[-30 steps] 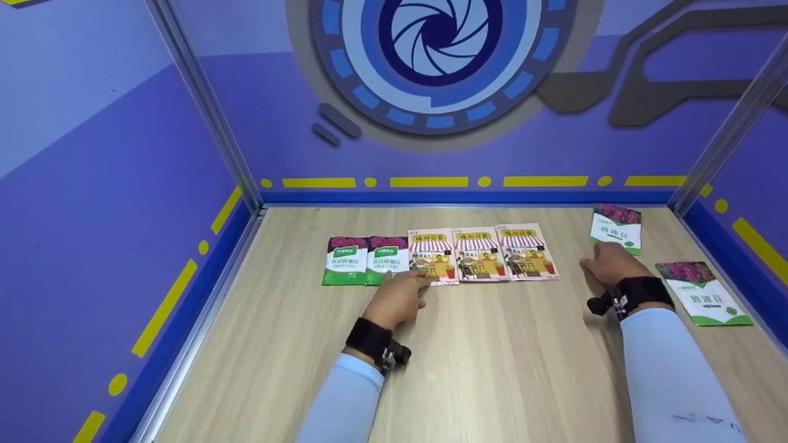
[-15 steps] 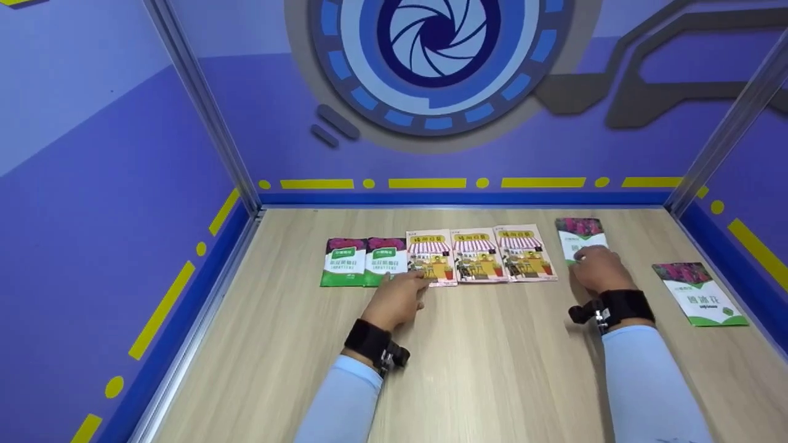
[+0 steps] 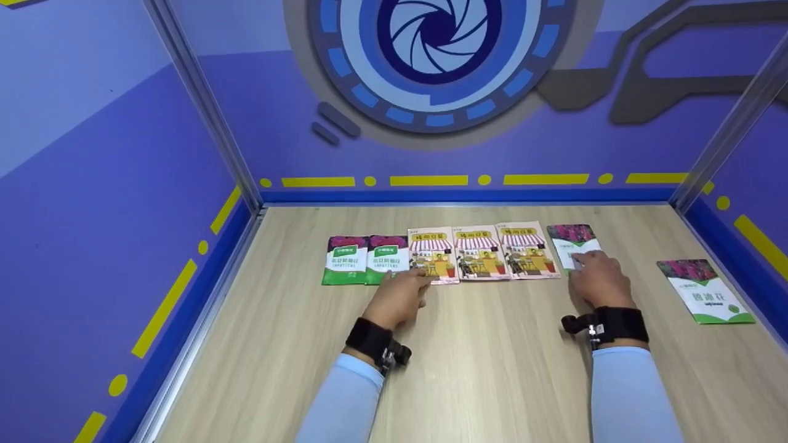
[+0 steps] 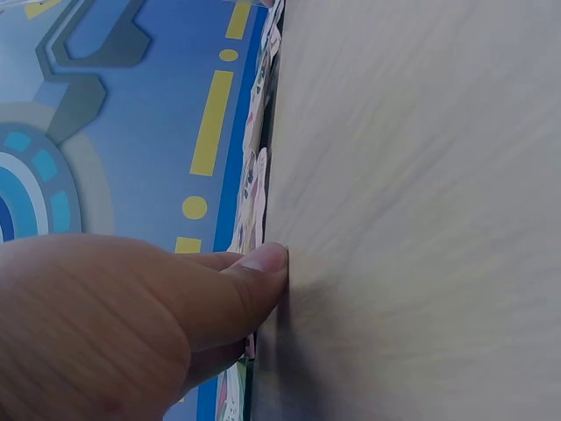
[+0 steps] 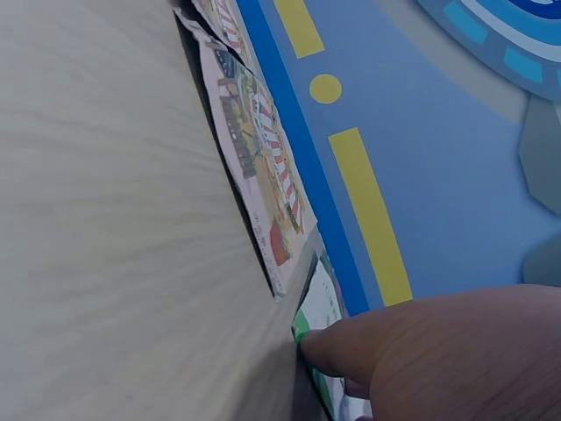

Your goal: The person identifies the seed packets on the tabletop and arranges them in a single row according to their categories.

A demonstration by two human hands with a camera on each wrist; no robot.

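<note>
In the head view, my left hand point(image 3: 399, 297) rests on the lower edge of the leftmost pink shopfront-print packet point(image 3: 431, 249); the left wrist view shows its thumb point(image 4: 263, 259) at that edge. My right hand point(image 3: 600, 280) touches a green-and-white flower seed packet point(image 3: 567, 237), its fingers covering the lower right part. This packet lies flat, slightly tilted, just right of the rightmost pink packet point(image 3: 526, 249). A middle pink packet point(image 3: 480, 252) completes the trio. Two green-and-white packets, an outer one point(image 3: 345, 261) and an inner one point(image 3: 385, 252), lie at the row's left end.
Another green-and-white flower packet point(image 3: 705, 292) lies apart at the right, near the right wall. The wooden tabletop point(image 3: 492, 369) is bounded by purple-blue printed panels point(image 3: 258, 123) at the back and sides, with metal posts in the corners.
My right hand has slid the flower seed packet leftward and slightly nearer, from the back right to beside the pink packets. The left hand has stayed in place.
</note>
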